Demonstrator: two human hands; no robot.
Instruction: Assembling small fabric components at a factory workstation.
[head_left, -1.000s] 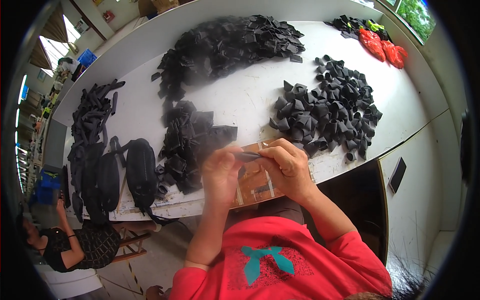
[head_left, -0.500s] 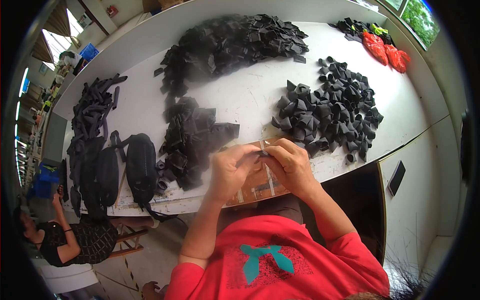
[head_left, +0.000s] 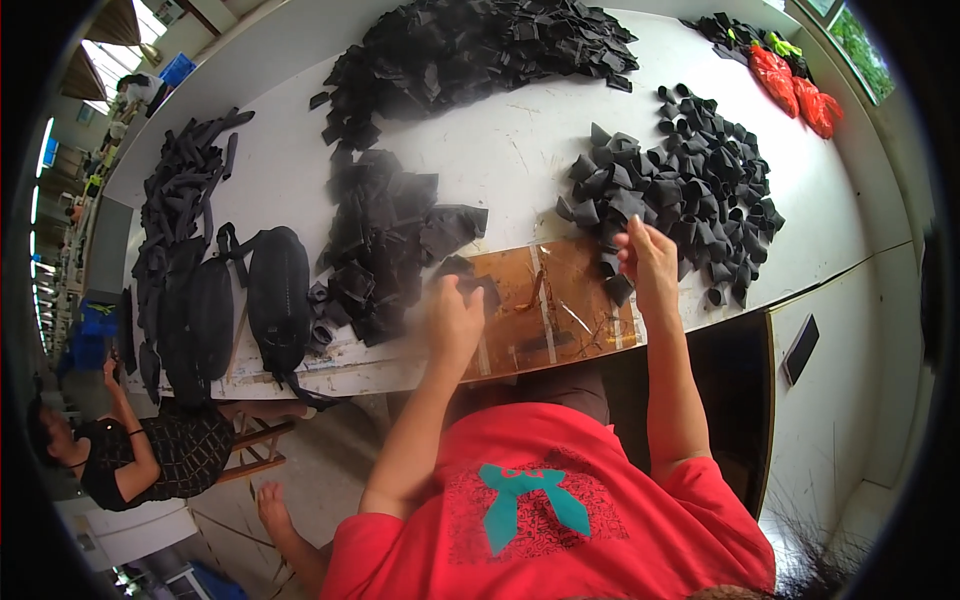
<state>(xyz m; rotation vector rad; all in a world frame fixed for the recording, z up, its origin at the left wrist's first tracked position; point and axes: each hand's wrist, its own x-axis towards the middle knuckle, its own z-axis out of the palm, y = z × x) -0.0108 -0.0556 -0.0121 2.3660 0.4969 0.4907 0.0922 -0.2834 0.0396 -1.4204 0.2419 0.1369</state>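
My left hand (head_left: 455,318) is closed at the near edge of a heap of flat black fabric pieces (head_left: 375,240). A black fabric piece (head_left: 458,268) shows at its fingertips, slightly blurred. To the right, my right hand (head_left: 650,262) reaches the near side of a pile of folded, looped black pieces (head_left: 700,170). Its fingers are partly curled and apart, with no piece visibly gripped; one looped piece (head_left: 630,205) lies just beyond the fingertips. Between my hands lies a brown board (head_left: 515,300) with tape strips and a thin dark tool (head_left: 537,290) on it.
A larger heap of flat black pieces (head_left: 480,55) covers the back of the white table (head_left: 500,150). Rolled black strips (head_left: 190,165) and black bags (head_left: 278,300) lie at left. Red plastic bags (head_left: 795,90) sit far right. Another person (head_left: 140,450) sits at lower left.
My hands, together over the board before with a small black piece between them, have parted: the left toward the flat pieces, the right toward the looped pile. The view has shifted slightly.
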